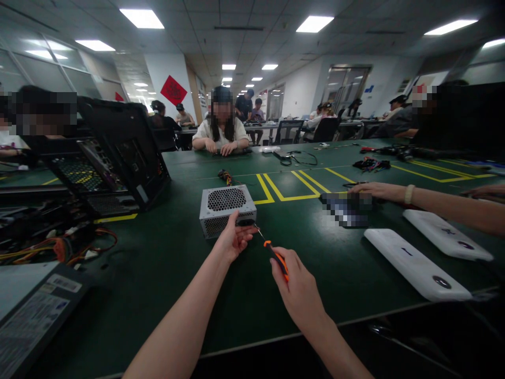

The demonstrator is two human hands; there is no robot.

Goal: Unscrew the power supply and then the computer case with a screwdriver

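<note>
A grey computer power supply unit (pixel 228 202) with a honeycomb grille on top sits on the green table in front of me. My left hand (pixel 232 239) is at its near right corner, thumb against the casing and fingers partly curled in front of the socket side. In my right hand (pixel 294 279) is a screwdriver (pixel 277 260) with an orange and black handle, gripped from above. Its thin shaft points up and left, with the tip near my left fingertips at the socket side. Whether a screw is at the tip is too small to tell.
An open black computer case (pixel 130 152) stands at left, with loose cables (pixel 63 247) and another power supply (pixel 43 300) nearer. Two white devices (pixel 414 263) lie at right. A neighbour's hand (pixel 371 190) rests by a blurred dark object. Across the table sits a person (pixel 221 129).
</note>
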